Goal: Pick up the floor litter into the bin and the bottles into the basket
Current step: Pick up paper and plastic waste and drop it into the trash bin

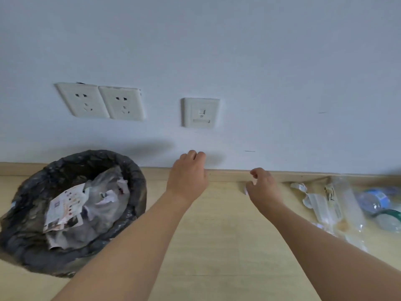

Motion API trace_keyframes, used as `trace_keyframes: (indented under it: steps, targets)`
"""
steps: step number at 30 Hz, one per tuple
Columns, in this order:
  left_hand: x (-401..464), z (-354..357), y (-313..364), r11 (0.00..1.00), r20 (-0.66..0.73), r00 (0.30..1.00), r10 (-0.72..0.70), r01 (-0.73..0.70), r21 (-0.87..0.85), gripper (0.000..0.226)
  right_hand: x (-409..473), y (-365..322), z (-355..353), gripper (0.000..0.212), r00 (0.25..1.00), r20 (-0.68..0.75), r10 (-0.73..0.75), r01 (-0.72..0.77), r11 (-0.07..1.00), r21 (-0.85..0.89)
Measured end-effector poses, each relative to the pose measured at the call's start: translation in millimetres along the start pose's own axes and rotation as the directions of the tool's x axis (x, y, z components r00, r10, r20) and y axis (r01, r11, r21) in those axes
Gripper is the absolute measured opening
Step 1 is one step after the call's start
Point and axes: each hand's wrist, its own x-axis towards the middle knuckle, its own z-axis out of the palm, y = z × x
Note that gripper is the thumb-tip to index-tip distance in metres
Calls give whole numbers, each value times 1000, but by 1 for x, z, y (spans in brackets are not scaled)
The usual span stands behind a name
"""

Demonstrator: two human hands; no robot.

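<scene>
The bin [71, 205], lined in black plastic at the lower left of the frame, already holds crumpled paper and wrappers, so part of the litter looks dealt with. At the right edge, along the skirting board, clear plastic wrappers [334, 205] and at least one bottle [375, 200] with a blue label lie on the floor, not yet collected; no basket is in view. The left hand [187, 177] hangs mid-frame, fingers loosely curled, holding nothing. The right hand [263, 187] is loosely curled too; a small pale scrap shows at its edge, but whether it holds it I cannot tell.
</scene>
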Motion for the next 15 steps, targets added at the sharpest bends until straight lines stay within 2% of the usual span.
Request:
trace_keyframes:
  steps: [3,6,8,9,10,12,13,15]
  targets:
    - [9,74,50,994,227,974,-24,47,-94,24,10,89,-24,44,987,-30,159,-161,983,-91]
    - [15,157,87,983,474,878,-69,142,-120,36,16,153,-33,45,968,-46,246,-250,960,-128]
    - [18,202,101,986,578,810,-100,159,-53,50,24,182,-36,41,964,-63,258,-265,951,-159]
    - [20,219,104,988,588,797,-137,156,18,55,29,192,-36,40,964,-69,259,-267,947,-180]
    - [21,234,107,984,554,814,-176,143,103,54,35,202,-37,40,964,-72,256,-266,945,-193]
    - [21,254,108,973,366,914,-177,106,206,39,52,216,-35,44,969,-71,235,-245,947,-206]
    - [18,260,107,977,263,956,-126,73,202,33,62,220,-33,46,973,-64,222,-231,950,-210]
    - [10,275,101,989,65,997,-35,25,148,28,84,224,-27,47,981,-61,182,-191,953,-234]
